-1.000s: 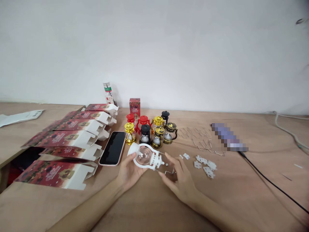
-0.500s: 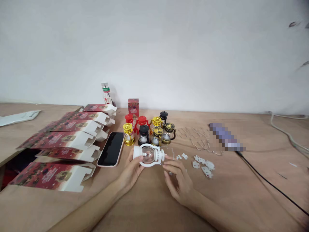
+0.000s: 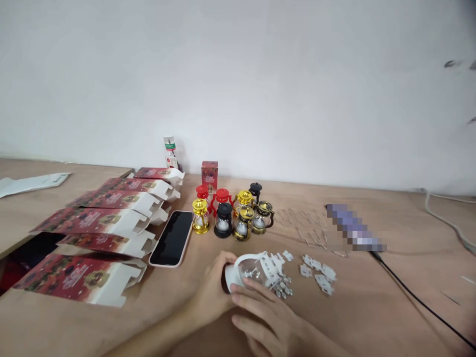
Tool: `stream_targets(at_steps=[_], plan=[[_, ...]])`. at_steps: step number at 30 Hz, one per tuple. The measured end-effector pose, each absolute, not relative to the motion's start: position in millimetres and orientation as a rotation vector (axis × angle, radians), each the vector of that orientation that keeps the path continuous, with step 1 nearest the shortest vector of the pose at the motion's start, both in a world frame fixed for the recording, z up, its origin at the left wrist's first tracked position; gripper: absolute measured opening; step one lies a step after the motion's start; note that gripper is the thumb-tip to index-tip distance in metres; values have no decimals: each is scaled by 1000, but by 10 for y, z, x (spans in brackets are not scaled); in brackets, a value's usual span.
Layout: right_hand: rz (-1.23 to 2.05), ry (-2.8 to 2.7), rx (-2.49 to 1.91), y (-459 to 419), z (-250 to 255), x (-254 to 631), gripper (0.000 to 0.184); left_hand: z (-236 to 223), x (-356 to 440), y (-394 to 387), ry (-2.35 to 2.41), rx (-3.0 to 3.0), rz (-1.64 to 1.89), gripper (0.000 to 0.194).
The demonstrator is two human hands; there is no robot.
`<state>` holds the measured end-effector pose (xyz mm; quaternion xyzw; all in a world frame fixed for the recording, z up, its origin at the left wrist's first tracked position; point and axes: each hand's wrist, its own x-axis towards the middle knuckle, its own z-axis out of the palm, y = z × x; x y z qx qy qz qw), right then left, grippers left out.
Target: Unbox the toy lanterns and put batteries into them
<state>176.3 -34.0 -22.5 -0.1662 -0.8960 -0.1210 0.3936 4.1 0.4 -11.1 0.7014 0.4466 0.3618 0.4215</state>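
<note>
A small white lantern [image 3: 251,268] with a clear globe lies tilted between my hands, its base toward the left and its top toward the right. My left hand [image 3: 212,287] is closed around the base. The fingers of my right hand [image 3: 268,317] bend over the near side of the lantern, their tips against its base and globe; the right thumb is hidden. Just past the lantern's top lie several small round metal pieces [image 3: 284,287] and small white plastic pieces [image 3: 288,255].
Several red, gold and black lanterns [image 3: 223,220] stand behind, before a small red box [image 3: 209,176]. Printed flattened boxes [image 3: 100,220] and a phone [image 3: 172,239] lie left. Thin wire pieces [image 3: 312,238], white plastic plates [image 3: 324,285] and a pixelated device [image 3: 353,225] with a black cable lie right.
The lantern has come nearer to me and tilted. My right hand has shifted from its top end to its base. The round metal pieces now show more fully.
</note>
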Motion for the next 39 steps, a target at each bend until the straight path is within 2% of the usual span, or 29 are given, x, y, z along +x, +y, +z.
stream_targets(at_steps=[4,7,10,15,19,25,34,39], plan=[[-175,-2295,-407,-367,-101,1737,26,-199,48,6,1136,1726,940,26],[-146,-2289,-432,-372,-14,1702,16,-238,66,36,1138,1606,984,34],[-109,-2285,-466,-358,-18,1663,22,-201,78,58,1212,1573,995,38],[101,-2367,-609,-322,-144,1628,26,-101,76,59,1365,1792,813,32],[175,-2398,-662,-316,-176,1626,27,-114,48,114,1516,2096,791,33],[226,-2376,-990,-287,-205,1640,36,-117,-26,241,1773,2532,609,37],[157,-2373,-1067,-277,-256,1624,34,-153,-212,166,1653,2909,612,41],[107,-2424,-1100,-270,-173,1619,29,-239,-521,-103,1396,3094,687,59]])
